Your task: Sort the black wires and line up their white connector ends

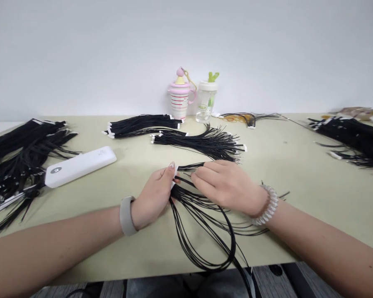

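Note:
My left hand [157, 194] pinches the white connectors [175, 171] at one end of a bundle of thin black wires [202, 203]. Its thumb presses on top of them. Close by on the right, my right hand [225, 182] has its fingers curled round some of the black wires, a short way from the connectors. Its fingertips are partly hidden behind the knuckles. Below the hands, several wires form a loop that hangs over the table's front edge. Other strands fan out to the right under my right wrist.
Bundles of black wires lie at the left [27, 145], at the back middle [139, 125], just beyond my hands [195, 140] and at the far right [357, 136]. A white power bank [81, 167] rests at left. A pink-lidded mug [179, 101] and a clear cup [206, 101] stand against the wall.

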The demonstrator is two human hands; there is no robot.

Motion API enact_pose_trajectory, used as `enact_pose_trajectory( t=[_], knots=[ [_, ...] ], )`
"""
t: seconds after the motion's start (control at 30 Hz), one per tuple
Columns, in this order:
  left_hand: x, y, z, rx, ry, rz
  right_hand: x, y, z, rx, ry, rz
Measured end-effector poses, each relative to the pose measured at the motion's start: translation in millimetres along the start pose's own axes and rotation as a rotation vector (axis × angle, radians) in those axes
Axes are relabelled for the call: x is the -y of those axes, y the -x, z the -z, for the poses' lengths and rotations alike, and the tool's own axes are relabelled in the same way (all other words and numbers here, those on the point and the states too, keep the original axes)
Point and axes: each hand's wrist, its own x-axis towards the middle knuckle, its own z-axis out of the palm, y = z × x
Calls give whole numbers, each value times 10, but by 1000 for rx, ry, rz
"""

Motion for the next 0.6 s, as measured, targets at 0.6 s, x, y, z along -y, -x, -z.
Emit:
enact_pose_trajectory(
  t=[0.6],
  knots=[
    [-64, 33, 18, 95, -221, -117, 13, -64, -41, -12, -19, 34]
  ],
)
